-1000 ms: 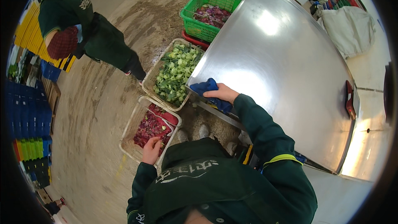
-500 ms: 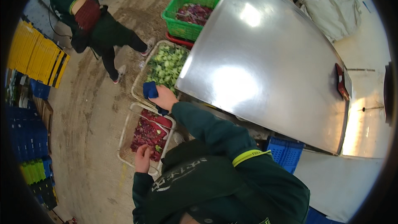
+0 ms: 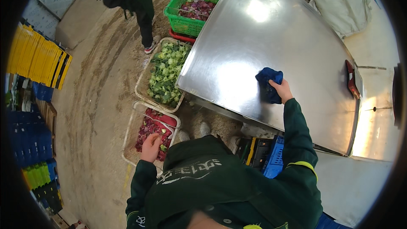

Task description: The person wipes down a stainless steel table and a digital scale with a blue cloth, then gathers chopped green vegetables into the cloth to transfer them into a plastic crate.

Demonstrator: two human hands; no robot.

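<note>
My right hand (image 3: pixel 281 90) is closed on a bunched dark blue cloth (image 3: pixel 268 84), which lies against the shiny metal table top (image 3: pixel 237 42). Loosely bent and holding nothing visible, my left hand (image 3: pixel 150 147) hovers over a pale crate (image 3: pixel 129 144) of purple-red leafy scraps (image 3: pixel 146 128). Just beyond that crate stands another pale crate (image 3: pixel 141 85) heaped with green vegetable trimmings (image 3: pixel 167 70), beside the table's left edge.
A green basket (image 3: pixel 182 25) with purple scraps stands farther back on a red crate (image 3: pixel 182 37). A red-handled tool (image 3: pixel 351 79) lies at the table's right end. Blue crates (image 3: pixel 274 157) sit below the table's near edge. Another person (image 3: pixel 137 8) stands at the far left; yellow crates (image 3: pixel 40 59) are stacked alongside.
My right hand has carried the blue cloth from above the green trimmings rightward onto the metal table. My left hand has shifted slightly up. The other person has moved farther away and to the right.
</note>
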